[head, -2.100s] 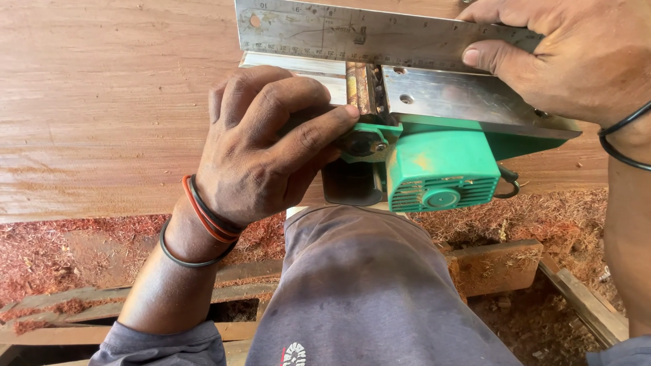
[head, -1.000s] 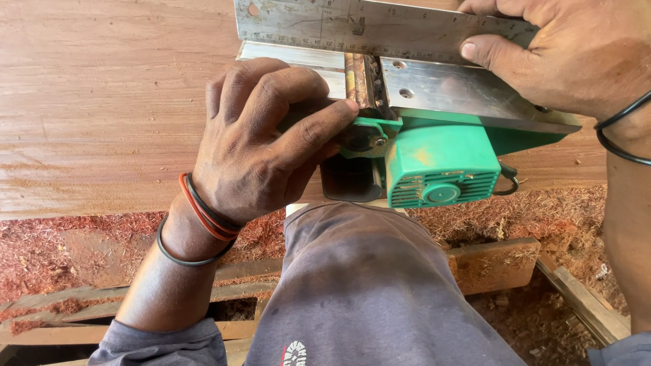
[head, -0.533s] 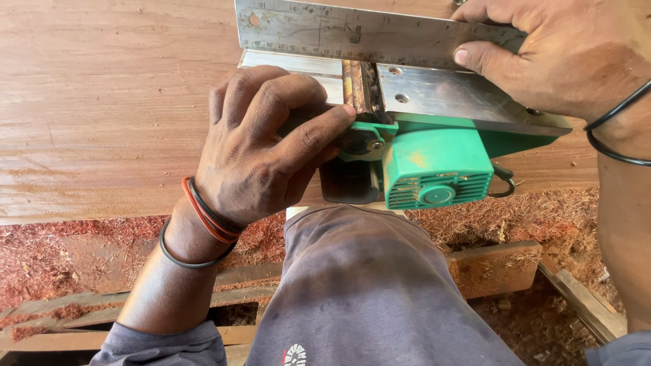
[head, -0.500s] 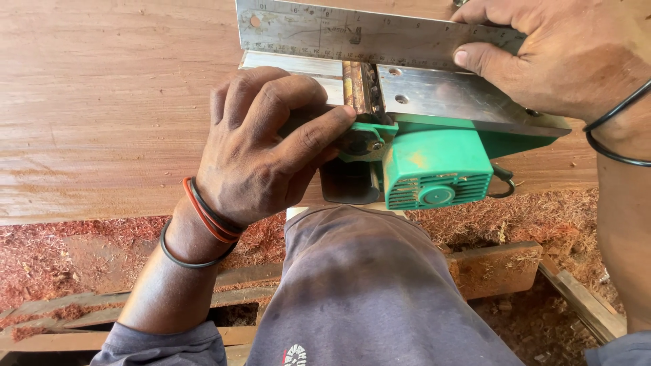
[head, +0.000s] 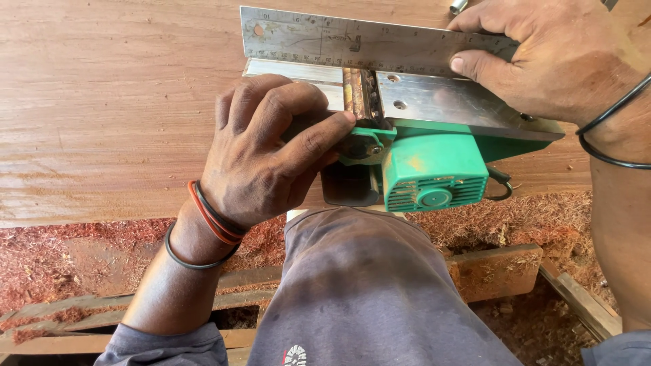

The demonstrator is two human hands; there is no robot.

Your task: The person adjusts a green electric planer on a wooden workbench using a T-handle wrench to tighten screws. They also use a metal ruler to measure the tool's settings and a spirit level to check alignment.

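Note:
A green electric planer point(head: 434, 169) lies upside down on a wide reddish wooden board point(head: 102, 102), its metal sole plate point(head: 461, 105) facing up. My left hand point(head: 268, 152) grips the planer's front end, thumb and fingers around the part next to the cutter drum point(head: 359, 95). My right hand point(head: 549, 57) presses a steel ruler point(head: 346, 44) on edge against the sole plate, fingers on the ruler's right end.
My knee in grey trousers point(head: 366, 285) sits below the planer. Red sawdust point(head: 61, 264) covers the ground, with wooden planks point(head: 495, 271) lying at the lower left and right. A small metal cylinder point(head: 458, 6) rests on the board at the top.
The planer and ruler shifted very slightly; both hands keep the same grip.

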